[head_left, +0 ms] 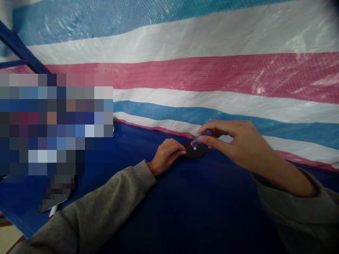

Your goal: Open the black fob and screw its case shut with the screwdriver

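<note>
A small screwdriver (201, 137) with a clear purplish handle and a red collar is pinched between the thumb and fingers of my right hand (233, 137). It slants down to the left, its tip over a flat, round black disc (197, 153) that lies on the blue surface. A small pale round spot shows on the disc. My left hand (168, 153) is at the disc's left edge, fingers pressed together close to the screwdriver's tip. Whatever those fingertips hold is too small or hidden to make out.
Striped red, white and blue plastic sheeting (185, 72) hangs behind the blue tabletop (185, 204). Dark blue frame bars (29, 53) stand at the upper left. A dark flat object (57, 201), partly pixelated, and a white and red item (53, 211) lie beside my left sleeve.
</note>
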`<move>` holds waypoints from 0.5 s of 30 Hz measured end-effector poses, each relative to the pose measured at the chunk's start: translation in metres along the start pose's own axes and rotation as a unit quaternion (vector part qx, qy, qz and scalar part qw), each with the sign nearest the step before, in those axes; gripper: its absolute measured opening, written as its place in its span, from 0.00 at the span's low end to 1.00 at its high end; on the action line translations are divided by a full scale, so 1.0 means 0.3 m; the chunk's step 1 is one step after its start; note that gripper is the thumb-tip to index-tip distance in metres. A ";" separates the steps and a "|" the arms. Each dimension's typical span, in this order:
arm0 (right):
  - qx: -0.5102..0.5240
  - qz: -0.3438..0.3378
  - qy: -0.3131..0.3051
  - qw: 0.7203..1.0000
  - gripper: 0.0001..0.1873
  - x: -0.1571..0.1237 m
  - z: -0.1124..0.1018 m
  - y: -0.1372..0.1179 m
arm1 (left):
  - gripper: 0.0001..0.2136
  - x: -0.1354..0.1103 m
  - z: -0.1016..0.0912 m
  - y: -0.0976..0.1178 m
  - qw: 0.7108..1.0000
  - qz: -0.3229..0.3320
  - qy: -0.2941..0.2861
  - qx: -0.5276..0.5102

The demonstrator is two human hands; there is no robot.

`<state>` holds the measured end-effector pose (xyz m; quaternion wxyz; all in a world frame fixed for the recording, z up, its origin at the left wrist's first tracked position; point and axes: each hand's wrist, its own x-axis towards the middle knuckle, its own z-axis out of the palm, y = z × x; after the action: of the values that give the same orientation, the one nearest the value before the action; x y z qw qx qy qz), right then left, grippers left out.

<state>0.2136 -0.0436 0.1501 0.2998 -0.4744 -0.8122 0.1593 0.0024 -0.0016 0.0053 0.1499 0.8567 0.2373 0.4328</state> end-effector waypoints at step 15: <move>-0.086 0.028 0.048 0.995 0.15 -0.001 -0.073 0.037 | 0.18 0.001 0.014 -0.003 0.989 0.027 -0.113 0.091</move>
<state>0.2353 -0.0387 0.1608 0.2919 -0.5279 -0.7941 0.0740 0.0056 -0.0009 0.0028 0.0854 0.9164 0.2340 0.3134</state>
